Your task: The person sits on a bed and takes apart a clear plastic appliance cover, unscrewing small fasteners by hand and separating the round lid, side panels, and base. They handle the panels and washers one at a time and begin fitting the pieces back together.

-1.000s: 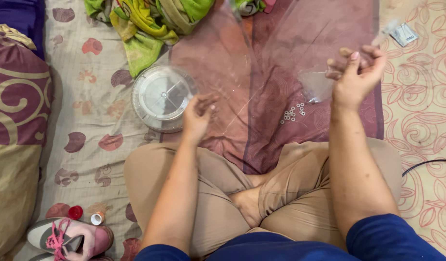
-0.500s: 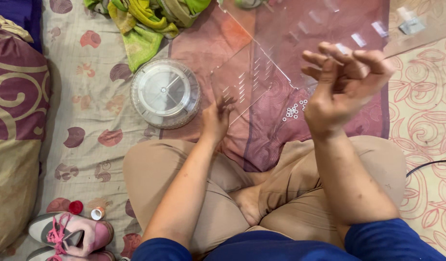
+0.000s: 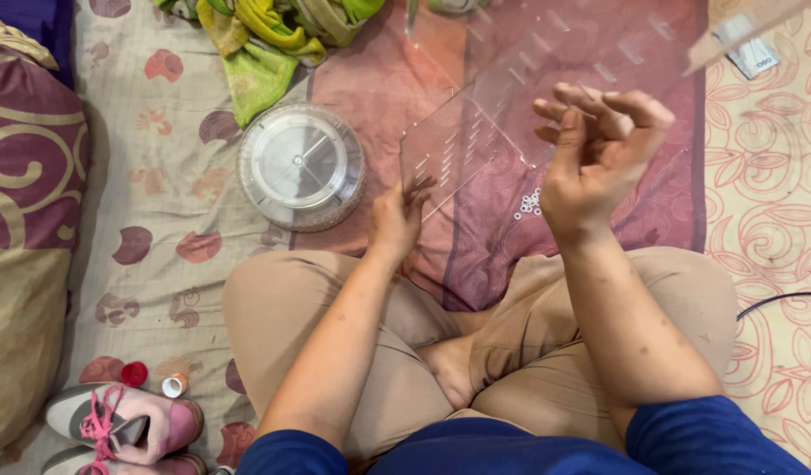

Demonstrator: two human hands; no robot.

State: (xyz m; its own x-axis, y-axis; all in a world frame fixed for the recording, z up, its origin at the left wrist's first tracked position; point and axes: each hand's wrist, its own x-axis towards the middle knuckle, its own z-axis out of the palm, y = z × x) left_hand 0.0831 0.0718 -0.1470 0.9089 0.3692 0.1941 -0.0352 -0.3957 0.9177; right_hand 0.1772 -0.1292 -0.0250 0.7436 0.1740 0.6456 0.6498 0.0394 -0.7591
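I sit cross-legged on a patterned cloth. My left hand (image 3: 397, 220) grips the lower left corner of a large clear plastic panel (image 3: 502, 105) with rows of slots, held tilted above the maroon cloth (image 3: 476, 264). My right hand (image 3: 599, 154) is raised at the panel's right side, fingers curled and touching its lower edge. A small cluster of tiny clear rings (image 3: 529, 202) lies on the maroon cloth just below the panel, between my hands.
A round clear plastic container (image 3: 300, 165) sits left of my left hand. A green and yellow cloth (image 3: 273, 35) is bunched at the top. A maroon pillow (image 3: 27, 220) lies far left, shoes (image 3: 115, 427) and small caps (image 3: 150, 380) bottom left, a black cable (image 3: 779, 301) right.
The clear panel has come up off the cloth and now stands tilted in front of me. My left hand moved right to its corner; my right hand rose and shifted toward the middle.
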